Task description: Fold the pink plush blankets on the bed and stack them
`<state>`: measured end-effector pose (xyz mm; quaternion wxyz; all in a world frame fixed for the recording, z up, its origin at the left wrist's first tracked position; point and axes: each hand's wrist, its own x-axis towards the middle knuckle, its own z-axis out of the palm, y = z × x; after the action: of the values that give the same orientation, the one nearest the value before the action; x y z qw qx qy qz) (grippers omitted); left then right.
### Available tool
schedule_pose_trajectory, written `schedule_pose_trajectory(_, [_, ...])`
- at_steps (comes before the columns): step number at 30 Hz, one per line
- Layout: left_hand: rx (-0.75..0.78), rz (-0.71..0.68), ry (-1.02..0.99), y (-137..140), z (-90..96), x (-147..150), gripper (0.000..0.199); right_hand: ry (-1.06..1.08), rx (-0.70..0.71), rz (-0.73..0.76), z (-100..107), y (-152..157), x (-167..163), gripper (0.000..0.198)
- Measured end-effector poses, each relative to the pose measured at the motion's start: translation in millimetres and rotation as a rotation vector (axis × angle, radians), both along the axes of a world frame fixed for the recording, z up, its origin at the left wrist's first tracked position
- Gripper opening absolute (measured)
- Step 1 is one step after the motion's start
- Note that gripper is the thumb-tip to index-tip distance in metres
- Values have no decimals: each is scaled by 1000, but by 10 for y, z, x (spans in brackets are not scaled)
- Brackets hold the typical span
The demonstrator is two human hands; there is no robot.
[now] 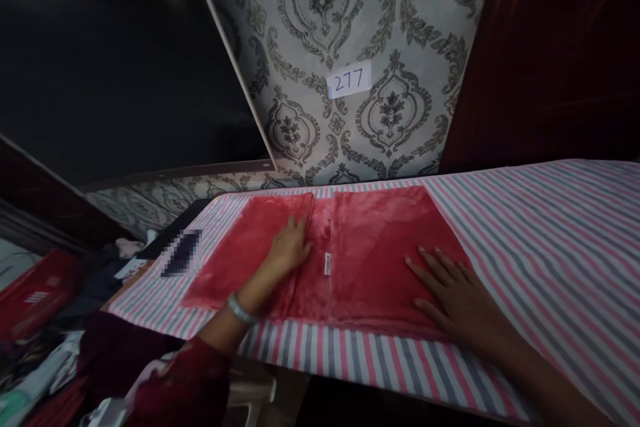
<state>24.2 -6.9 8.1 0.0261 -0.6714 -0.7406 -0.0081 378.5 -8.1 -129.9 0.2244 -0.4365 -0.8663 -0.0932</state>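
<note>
A red plush cloth [385,253] lies folded on a striped sheet, its two sides turned in toward the middle. Between the folded panels a narrow strip shows, with a small white label [327,263] on it. My left hand [290,247] rests on the left panel near its inner edge, fingers extended and slightly bent. Flat on the right panel, close to its outer edge, is my right hand [450,287] with fingers spread. Neither hand appears to grip the cloth. A bracelet [241,310] circles my left wrist.
The pink, grey and white striped sheet [550,247] covers the table. A dark pixelated patch [181,253] lies left of the cloth. Behind stand a large dark screen [125,67] and a patterned wall with a "277" paper [349,79]. Clothes [125,347] are heaped at lower left.
</note>
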Motion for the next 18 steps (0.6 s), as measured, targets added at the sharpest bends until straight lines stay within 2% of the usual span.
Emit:
schedule_pose_trajectory(3, [-56,74,-16,-409,-159,-104,70,-3,-1,-6,-4,4,0,65])
schedule_pose_trajectory(5, [-93,101,-47,-517,-247,-116,73,-7,2,-5,0,7,4,65])
schedule_pose_trajectory(9, [-132,161,-126,-444,-249,-150,72,-16,5,5,3,14,14,65])
schedule_pose_trajectory(15, [-3,71,-330,-287,-98,-220,64,-11,19,12,-21,27,13,66])
schedule_pose_trajectory(18, [-103,33,-325,-319,-133,-140,69,-12,26,11,-24,33,10,66])
